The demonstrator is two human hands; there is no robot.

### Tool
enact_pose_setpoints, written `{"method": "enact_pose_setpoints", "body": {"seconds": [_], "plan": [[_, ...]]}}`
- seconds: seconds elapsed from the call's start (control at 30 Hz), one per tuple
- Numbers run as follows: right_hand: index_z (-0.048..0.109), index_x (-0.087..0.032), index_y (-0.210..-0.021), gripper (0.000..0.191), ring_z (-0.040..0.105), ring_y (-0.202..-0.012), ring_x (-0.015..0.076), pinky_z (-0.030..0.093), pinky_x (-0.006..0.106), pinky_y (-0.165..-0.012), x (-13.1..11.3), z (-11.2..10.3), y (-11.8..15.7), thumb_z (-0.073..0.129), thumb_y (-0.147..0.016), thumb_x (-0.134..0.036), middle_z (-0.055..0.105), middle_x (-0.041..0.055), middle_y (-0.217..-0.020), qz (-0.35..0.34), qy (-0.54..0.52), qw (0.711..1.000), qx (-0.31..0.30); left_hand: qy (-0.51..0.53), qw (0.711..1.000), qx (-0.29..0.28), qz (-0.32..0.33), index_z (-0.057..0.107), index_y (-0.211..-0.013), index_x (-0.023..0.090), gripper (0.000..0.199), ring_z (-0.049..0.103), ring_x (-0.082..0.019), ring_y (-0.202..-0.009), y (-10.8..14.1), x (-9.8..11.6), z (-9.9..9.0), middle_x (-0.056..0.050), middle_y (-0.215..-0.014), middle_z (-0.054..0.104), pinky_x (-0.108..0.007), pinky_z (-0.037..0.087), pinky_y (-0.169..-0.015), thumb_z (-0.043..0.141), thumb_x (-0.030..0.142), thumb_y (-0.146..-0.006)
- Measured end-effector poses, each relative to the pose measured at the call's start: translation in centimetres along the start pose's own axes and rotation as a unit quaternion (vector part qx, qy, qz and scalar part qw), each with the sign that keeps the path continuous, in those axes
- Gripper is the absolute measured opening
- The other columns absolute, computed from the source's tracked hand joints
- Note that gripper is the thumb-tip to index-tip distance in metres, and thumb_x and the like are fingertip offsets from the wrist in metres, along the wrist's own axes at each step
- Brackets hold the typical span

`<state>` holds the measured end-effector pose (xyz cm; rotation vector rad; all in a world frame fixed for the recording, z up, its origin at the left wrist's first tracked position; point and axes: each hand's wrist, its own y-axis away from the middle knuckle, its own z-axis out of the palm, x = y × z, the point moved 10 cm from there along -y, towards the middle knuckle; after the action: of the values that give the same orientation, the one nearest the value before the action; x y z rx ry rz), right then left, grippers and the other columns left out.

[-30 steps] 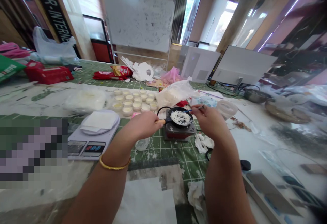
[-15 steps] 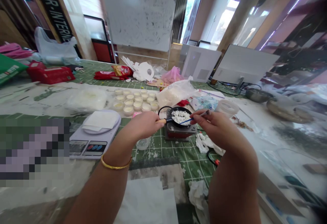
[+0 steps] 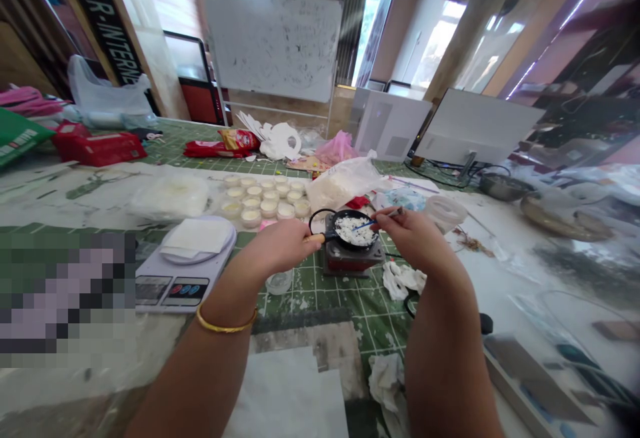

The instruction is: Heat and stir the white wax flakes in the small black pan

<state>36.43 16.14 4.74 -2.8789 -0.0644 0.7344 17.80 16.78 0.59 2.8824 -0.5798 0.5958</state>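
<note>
1. Your left hand has its fingers wrapped around the handle; that is the place to hold, likely firm and cooler than the metal.
2. Your right hand pinches the stick; it is thin, probably light, so a gentle pinch should do.
3. The stick's lower end reaches into white crumbs, which look loose and soft, easily pushed over the rim.
4. The pan sits on the stove, between your hands; it seems small, stiff and perhaps easily tipped.
</note>
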Motion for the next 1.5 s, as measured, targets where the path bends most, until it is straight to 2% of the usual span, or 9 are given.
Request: {"method": "enact_pose_setpoints", "body": {"seconds": [0.17,0.33,0.47,0.63,0.87,1.03,1.2,1.37,1.5], "plan": [[0.067,-0.02,-0.079,0.035,0.058,-0.077,0.0171,0.039,0.028,-0.069,-1.4,-1.0,1.7,0.039,-0.084,-0.041,0.066,0.0035,-0.084,-0.025,-0.009,1.0,0.006,0.018,1.0,0.0,0.006,0.049,-0.058,0.017,0.04,0.047,-0.014,-0.057,0.3,0.4,-0.3,-0.004,-0.062,0.057,-0.025,0.029,-0.052,0.036,0.05,-0.076],[0.065,-0.02,-0.09,0.03,0.059,-0.08,0.016,0.04,0.026,-0.07,-2.5,1.1,1.1,0.042,-0.083,-0.038,0.067,0.0031,-0.088,-0.064,-0.078,0.994,-0.036,0.024,1.0,-0.001,0.01,0.052,-0.061,0.017,0.042,0.048,-0.014,-0.058,0.5,0.2,-0.4,-0.004,-0.063,0.058,-0.025,0.03,-0.053,0.036,0.053,-0.076],[0.066,-0.019,-0.086,0.032,0.058,-0.079,0.0174,0.039,0.028,-0.07,-0.8,0.5,-0.2,0.04,-0.083,-0.038,0.067,0.0044,-0.086,-0.02,-0.029,0.999,0.017,0.019,1.0,-0.01,0.005,0.052,-0.061,0.017,0.047,0.047,-0.014,-0.056,0.7,-1.1,-1.0,-0.003,-0.06,0.056,-0.025,0.028,-0.051,0.035,0.058,-0.077],[0.065,-0.018,-0.084,0.034,0.057,-0.079,0.0209,0.038,0.031,-0.069,0.9,-1.2,0.0,0.037,-0.084,-0.038,0.065,0.0076,-0.083,0.042,0.071,0.994,0.065,0.028,0.998,0.051,-0.02,0.053,-0.062,0.017,0.049,0.05,-0.014,-0.061,0.9,-3.1,-3.1,-0.003,-0.064,0.057,-0.025,0.031,-0.055,0.029,0.055,-0.081],[0.065,-0.022,-0.086,0.032,0.058,-0.076,0.0181,0.038,0.028,-0.067,-1.3,0.3,0.6,0.038,-0.084,-0.04,0.066,0.0036,-0.082,-0.024,0.018,1.0,-0.002,0.048,0.999,-0.007,0.013,0.052,-0.061,0.017,0.045,0.047,-0.014,-0.057,0.7,-0.7,-0.8,-0.002,-0.059,0.055,-0.025,0.029,-0.052,0.039,0.058,-0.074],[0.066,-0.019,-0.081,0.034,0.057,-0.071,0.0187,0.038,0.029,-0.066,-0.4,-0.7,0.7,0.038,-0.083,-0.038,0.066,0.0063,-0.077,0.014,0.066,0.997,0.029,0.044,0.999,0.006,0.011,0.048,-0.057,0.017,0.041,0.045,-0.014,-0.055,0.7,0.0,-0.9,-0.002,-0.055,0.052,-0.025,0.028,-0.052,0.039,0.053,-0.074],[0.066,-0.021,-0.083,0.032,0.058,-0.073,0.0171,0.039,0.027,-0.065,-1.6,0.3,0.9,0.041,-0.083,-0.039,0.067,0.0033,-0.079,-0.033,-0.01,0.999,-0.015,0.042,0.999,0.004,0.011,0.047,-0.055,0.018,0.042,0.043,-0.014,-0.054,0.6,-0.1,-0.7,-0.002,-0.053,0.049,-0.025,0.027,-0.051,0.037,0.054,-0.075],[0.067,-0.021,-0.083,0.031,0.059,-0.083,0.0203,0.039,0.031,-0.074,-0.3,-0.2,0.1,0.04,-0.083,-0.038,0.067,0.004,-0.086,0.008,-0.003,0.999,0.037,0.04,0.999,-0.008,0.024,0.045,-0.056,0.017,0.042,0.042,-0.012,-0.053,0.4,-0.1,-0.4,-0.001,-0.054,0.049,-0.025,0.024,-0.05,0.037,0.053,-0.075],[0.065,-0.021,-0.092,0.029,0.059,-0.084,0.0182,0.039,0.029,-0.076,-1.6,0.1,0.3,0.041,-0.084,-0.036,0.067,0.0039,-0.089,-0.031,-0.059,0.997,0.041,0.034,0.999,-0.018,0.029,0.04,-0.052,0.017,0.046,0.038,-0.011,-0.049,0.1,-0.4,-0.1,0.0,-0.051,0.044,-0.026,0.022,-0.049,0.034,0.054,-0.078]]}}
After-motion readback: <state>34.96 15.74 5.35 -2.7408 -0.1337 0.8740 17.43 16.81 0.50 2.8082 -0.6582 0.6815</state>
